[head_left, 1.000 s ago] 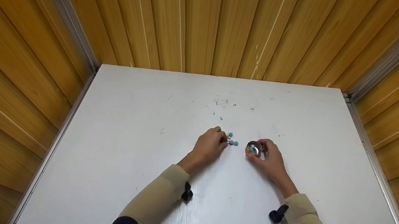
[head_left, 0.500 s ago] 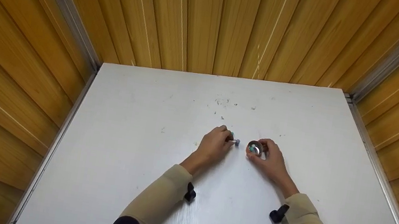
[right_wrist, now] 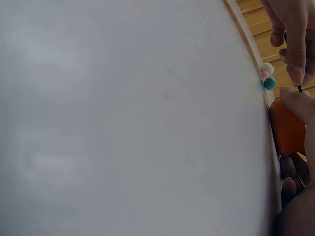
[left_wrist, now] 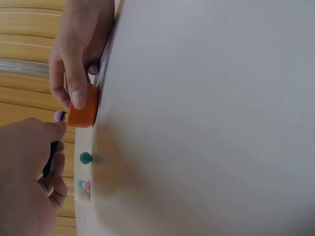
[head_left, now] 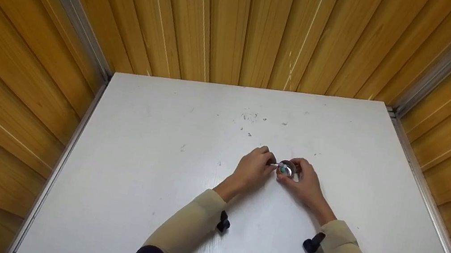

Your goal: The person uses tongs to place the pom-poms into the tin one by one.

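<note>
My left hand (head_left: pixel 252 169) pinches slim dark tweezers (left_wrist: pixel 50 157), whose tip holds a small purple pom-pom (left_wrist: pixel 58 116). The tip and pom-pom are at the mouth of a small orange cup (left_wrist: pixel 83 110). My right hand (head_left: pixel 307 182) grips that cup around its side, with the thumb on the near wall. From the head view, the cup's shiny inside shows small teal and pale pom-poms. On the table beside the cup lie a green pom-pom (left_wrist: pixel 85 158), a teal one (right_wrist: pixel 269 82), a pink one (right_wrist: pixel 265 74) and a white one (right_wrist: pixel 267 69); my left hand hides them from the head view.
The white table (head_left: pixel 139 131) has dark scuff marks toward its far side. Wood-look panel walls (head_left: pixel 232 23) stand behind it and on both sides, with metal rails at the corners. A black wrist camera (head_left: pixel 312 243) sits under each sleeve.
My left hand has picked up the purple pom-pom with the tweezers and moved right, from the loose pom-poms to the cup. My right hand and the cup have stayed almost still.
</note>
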Motion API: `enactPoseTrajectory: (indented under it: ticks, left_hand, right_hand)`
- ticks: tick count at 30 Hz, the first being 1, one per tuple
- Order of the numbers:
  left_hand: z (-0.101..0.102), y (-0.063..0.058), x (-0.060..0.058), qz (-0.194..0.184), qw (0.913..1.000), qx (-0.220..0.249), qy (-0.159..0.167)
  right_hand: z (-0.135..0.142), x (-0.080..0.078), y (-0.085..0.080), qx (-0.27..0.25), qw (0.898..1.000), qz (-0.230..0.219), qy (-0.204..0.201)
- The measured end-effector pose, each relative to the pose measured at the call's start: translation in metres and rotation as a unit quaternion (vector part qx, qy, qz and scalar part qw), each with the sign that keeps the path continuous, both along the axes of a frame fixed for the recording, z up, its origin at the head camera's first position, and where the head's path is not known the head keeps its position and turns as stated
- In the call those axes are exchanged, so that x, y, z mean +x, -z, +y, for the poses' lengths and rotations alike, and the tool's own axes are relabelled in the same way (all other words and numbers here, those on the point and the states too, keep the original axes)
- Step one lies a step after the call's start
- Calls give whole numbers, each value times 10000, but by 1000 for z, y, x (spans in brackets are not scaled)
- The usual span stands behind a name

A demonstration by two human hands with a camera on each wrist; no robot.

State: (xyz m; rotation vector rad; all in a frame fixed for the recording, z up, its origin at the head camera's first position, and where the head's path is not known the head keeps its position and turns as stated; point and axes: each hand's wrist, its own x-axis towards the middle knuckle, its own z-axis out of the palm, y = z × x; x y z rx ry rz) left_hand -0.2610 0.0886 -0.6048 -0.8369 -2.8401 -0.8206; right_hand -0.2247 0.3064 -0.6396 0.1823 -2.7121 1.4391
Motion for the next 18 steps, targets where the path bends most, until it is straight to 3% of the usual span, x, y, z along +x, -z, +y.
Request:
enactPoseTrajectory:
  ticks: [18]
  left_hand:
    - [7, 5, 0, 41, 9999, -86, 125]
  right_hand:
    - [1, -2, 2, 77, 9999, 69, 35]
